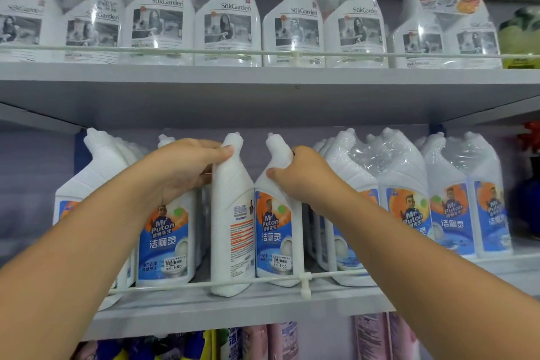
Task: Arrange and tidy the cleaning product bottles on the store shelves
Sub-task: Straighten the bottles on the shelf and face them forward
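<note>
The left hand (187, 169) grips the neck and shoulder of a white toilet-cleaner bottle (232, 222) whose back label faces out, thumb across the front just under the angled cap, fingers wrapped behind. The right hand (304, 175) holds the neck of the neighbouring bottle (274, 231), thumb on its front shoulder, fingers curled round the far side; its blue and orange front label faces forward. Both forearms reach up and forward from the lower corners, wrists raised, palms turned inward towards each other.

Both bottles stand upright on the middle shelf (239, 310), close side by side, the turned one against the white wire rail (204, 285) at the shelf's front edge. To the left stand two more front-row bottles, one partly hidden by the left arm. To the right sit two shrink-wrapped twin packs (432, 207), with further bottles behind; the rows at the back are too crowded to count.

On the upper shelf (263, 79), four wrapped pairs of white spray bottles (193, 17) show, eight bottles in all.
</note>
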A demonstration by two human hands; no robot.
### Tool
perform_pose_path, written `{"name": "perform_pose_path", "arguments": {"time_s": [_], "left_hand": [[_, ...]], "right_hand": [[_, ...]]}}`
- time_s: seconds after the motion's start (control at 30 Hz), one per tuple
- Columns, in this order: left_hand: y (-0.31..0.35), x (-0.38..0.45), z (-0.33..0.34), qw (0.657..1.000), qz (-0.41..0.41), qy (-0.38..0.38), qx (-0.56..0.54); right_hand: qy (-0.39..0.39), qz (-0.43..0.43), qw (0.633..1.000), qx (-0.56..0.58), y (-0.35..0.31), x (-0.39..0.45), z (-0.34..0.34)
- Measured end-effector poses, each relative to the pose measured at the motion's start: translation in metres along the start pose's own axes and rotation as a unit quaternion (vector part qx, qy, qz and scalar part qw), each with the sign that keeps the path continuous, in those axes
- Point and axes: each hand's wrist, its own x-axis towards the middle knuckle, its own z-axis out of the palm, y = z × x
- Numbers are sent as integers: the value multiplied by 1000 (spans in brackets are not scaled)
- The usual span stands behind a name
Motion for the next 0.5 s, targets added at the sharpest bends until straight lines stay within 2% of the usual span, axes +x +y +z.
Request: {"name": "perform_pose_path", "arguments": {"time_s": [0.07, 0.13, 0.27, 0.37, 0.5], "left_hand": [[0, 0, 8, 1000, 17, 9, 23], [0, -1, 21, 995, 41, 58, 74], [-2, 5, 40, 958, 72, 163, 225], [-4, 10, 45, 945, 105, 170, 257], [-5, 7, 48, 957, 121, 150, 218]], "right_hand": [[-5, 2, 1000, -21, -5, -2, -2], [-13, -21, 998, -57, -9, -6, -3], [-22, -18, 997, -74, -8, -7, -3], [-16, 8, 998, -53, -8, -7, -4], [-24, -36, 996, -73, -9, -9, -7]]}}
